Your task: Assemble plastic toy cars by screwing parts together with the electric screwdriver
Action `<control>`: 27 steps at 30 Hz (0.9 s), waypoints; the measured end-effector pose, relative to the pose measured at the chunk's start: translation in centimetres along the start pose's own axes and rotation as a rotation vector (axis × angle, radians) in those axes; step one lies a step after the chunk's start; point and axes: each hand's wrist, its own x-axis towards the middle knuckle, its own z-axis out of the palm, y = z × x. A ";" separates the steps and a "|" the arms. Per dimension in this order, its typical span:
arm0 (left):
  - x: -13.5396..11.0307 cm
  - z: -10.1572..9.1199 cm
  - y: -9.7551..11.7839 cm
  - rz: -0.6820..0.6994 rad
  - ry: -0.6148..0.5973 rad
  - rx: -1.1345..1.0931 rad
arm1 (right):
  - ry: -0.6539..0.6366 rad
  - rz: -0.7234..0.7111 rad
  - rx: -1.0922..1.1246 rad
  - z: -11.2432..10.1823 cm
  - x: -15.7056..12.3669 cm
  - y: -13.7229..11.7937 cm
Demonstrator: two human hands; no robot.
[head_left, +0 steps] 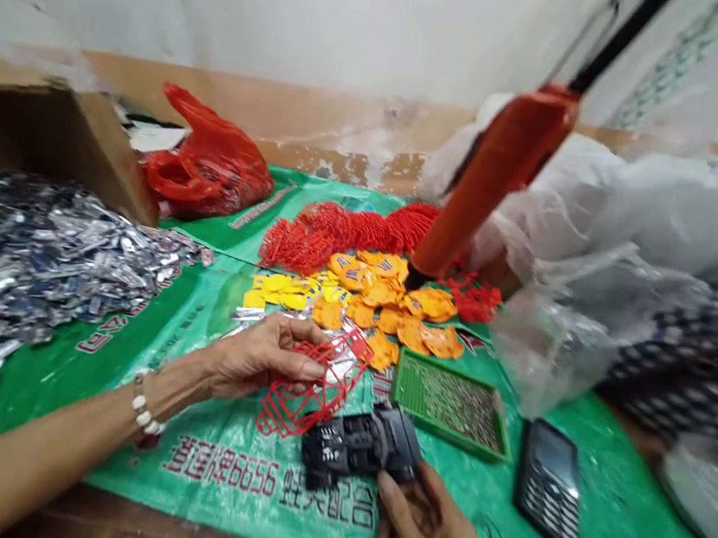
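Observation:
My left hand (276, 353) pinches a red openwork plastic frame (312, 398), shaped like a toy car's roll cage, between thumb and fingers. In my right hand (431, 531) is a black plastic toy car chassis (360, 444), gripped at its right end. The frame is just above and left of the chassis; whether they touch I cannot tell. Behind them lie orange plastic parts (413, 332) and smaller yellow parts (281, 290). A green tray (500, 448) of small metal screws sits beyond the chassis, to the right.
An orange-red electric screwdriver (494, 181) hangs tip down over the parts. Red frames (337, 231) are heaped behind. Silvery pieces (72, 260) spill from a cardboard box (109, 142) at left. A red bag (215, 164), keypad phone (550, 484) and clear plastic bags (590, 306) surround the workspace.

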 end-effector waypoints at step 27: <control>-5.2 9.1 -6.2 0.083 0.228 -0.282 | 0.112 -0.915 -0.392 0.0 -3.4 -3.1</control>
